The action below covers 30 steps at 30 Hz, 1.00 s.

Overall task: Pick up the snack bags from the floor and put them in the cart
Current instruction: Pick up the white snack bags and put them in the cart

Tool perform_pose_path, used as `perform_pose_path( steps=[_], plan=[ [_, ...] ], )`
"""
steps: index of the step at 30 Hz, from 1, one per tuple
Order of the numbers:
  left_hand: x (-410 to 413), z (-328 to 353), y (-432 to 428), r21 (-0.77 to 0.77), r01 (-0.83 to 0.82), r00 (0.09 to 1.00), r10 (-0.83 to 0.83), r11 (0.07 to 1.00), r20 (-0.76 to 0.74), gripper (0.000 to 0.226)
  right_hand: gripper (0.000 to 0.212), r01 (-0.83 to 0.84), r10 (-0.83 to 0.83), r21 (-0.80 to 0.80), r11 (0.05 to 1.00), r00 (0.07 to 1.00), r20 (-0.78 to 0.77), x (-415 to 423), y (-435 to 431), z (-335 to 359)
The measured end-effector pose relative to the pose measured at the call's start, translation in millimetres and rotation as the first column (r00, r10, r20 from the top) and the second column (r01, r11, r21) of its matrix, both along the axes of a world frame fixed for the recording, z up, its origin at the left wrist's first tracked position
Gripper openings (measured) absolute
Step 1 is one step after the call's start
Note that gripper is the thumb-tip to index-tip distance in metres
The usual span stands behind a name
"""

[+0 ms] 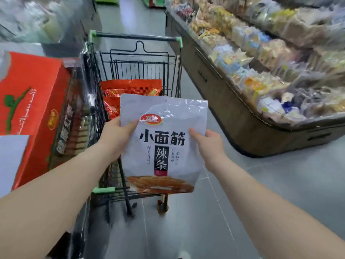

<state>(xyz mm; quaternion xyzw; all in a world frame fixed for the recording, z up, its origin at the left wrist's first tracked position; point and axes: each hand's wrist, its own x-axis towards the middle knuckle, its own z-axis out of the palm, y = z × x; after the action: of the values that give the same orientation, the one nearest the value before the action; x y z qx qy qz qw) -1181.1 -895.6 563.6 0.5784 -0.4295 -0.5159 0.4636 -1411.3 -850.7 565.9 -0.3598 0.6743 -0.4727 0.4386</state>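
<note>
A white snack bag (162, 139) is held up in the air by both hands, with its front turned to the camera and its top pointing to 12 o'clock. The left hand (117, 136) is clamped on the bag's edge at 9 o'clock, with the thumb laid on the front and the fingers hidden behind. The right hand (207, 142) is clamped on the edge at 3 o'clock in the same way. Two hands are likely used because the bag is big, flat and floppy, so it is kept from bending or slipping. The bag is held off the floor (280, 184), over the near end of the shopping cart (136, 36), whose open basket is seen at 12 o'clock from the bag. It seems to be held there so that it can be let down inside. Red snack bags (130, 88) are already lying in the cart, at 11 o'clock from the white bag, so part of the job looks done. It is judged that the bag must be carried a bit forward past the near rim before it is let go, or it could be caught on the wire. A red cardboard box (31, 101) is seen just beside the cart at 9 o'clock, and a display shelf (242, 116) full of small packets at 2 o'clock.
</note>
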Motion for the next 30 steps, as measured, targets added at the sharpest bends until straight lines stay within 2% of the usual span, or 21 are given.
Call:
perform_pose_path(
  steps=[2, 5, 6, 8, 11, 14, 16, 17, 20, 23, 25, 27, 30],
  plan=[
    [3.5, 2.3, -12.2, -0.041, -0.064, 0.998, 0.064, 0.997, 0.003, 0.012, 0.011, -0.071, 0.071, -0.009, 0.997, 0.997, 0.016, -0.2, -30.9, 3.0],
    [17.0, 3.5, -33.4, -0.071, -0.163, 0.987, 0.164, 0.984, -0.003, 0.01, 0.049, -0.179, 0.179, 0.021, 0.984, 0.984, -0.014, 14.7, -75.8, 5.3],
    [22.7, 1.5, -40.3, -0.068, -0.184, 0.983, 0.184, 0.981, -0.005, 0.007, 0.047, -0.209, 0.209, 0.024, 0.978, 0.978, -0.023, 18.4, -88.0, 1.4],
    [36.5, -5.1, -55.9, -0.074, -0.202, 0.978, 0.205, 0.977, 0.041, 0.011, 0.014, -0.282, 0.282, 0.022, 0.959, 0.958, -0.054, 26.8, -113.2, -8.9],
    [56.3, -22.1, -79.7, -0.049, -0.13, 0.944, 0.139, 0.99, 0.301, 0.012, 0.023, -0.315, 0.321, 0.063, 0.947, 0.937, -0.139, 34.6, -148.0, -36.5],
    [74.9, -47.7, -102.9, 0.06, -0.058, 0.867, 0.021, 0.997, 0.497, 0.007, 0.016, -0.35, 0.389, 0.203, 0.915, 0.898, -0.206, 44.6, -172.1, -65.3],
    [86.0, -66.4, -120.8, 0.142, -0.057, 0.837, -0.03, 0.988, 0.546, 0.006, 0.008, -0.364, 0.447, 0.312, 0.878, 0.856, -0.26, 53.4, -184.0, -78.8],
    [93.1, -76.2, -134.6, 0.175, -0.06, 0.827, -0.049, 0.983, 0.56, 0.006, 0.011, -0.354, 0.453, 0.345, 0.869, 0.849, -0.271, 59.4, -194.2, -89.4],
    [105.5, -97.5, -156.2, 0.252, -0.045, 0.754, -0.133, 0.967, 0.643, 0.015, 0.008, -0.346, 0.472, 0.386, 0.855, 0.829, -0.302, 70.0, -210.6, -107.9],
    [114.7, -112.5, -170.6, 0.324, -0.029, 0.653, -0.227, 0.946, 0.723, 0.018, 0.024, -0.36, 0.526, 0.469, 0.806, 0.799, -0.291, 80.3, -222.8, -129.4],
    [120.6, -120.5, -177.8, 0.335, -0.033, 0.609, -0.247, 0.942, 0.754, 0.012, 0.022, -0.379, 0.559, 0.491, 0.784, 0.774, -0.296, 86.4, -228.4, -137.5],
    [125.9, -127.4, -184.5, 0.329, -0.035, 0.576, -0.25, 0.944, 0.779, 0.015, 0.011, -0.387, 0.577, 0.5, 0.775, 0.755, -0.311, 90.6, -237.2, -146.4],
    [128.7, -137.1, -187.0, 0.351, -0.056, 0.556, -0.263, 0.935, 0.788, 0.02, 0.01, -0.393, 0.601, 0.528, 0.753, 0.738, -0.306, 95.0, -246.3, -154.9]
  ],
)
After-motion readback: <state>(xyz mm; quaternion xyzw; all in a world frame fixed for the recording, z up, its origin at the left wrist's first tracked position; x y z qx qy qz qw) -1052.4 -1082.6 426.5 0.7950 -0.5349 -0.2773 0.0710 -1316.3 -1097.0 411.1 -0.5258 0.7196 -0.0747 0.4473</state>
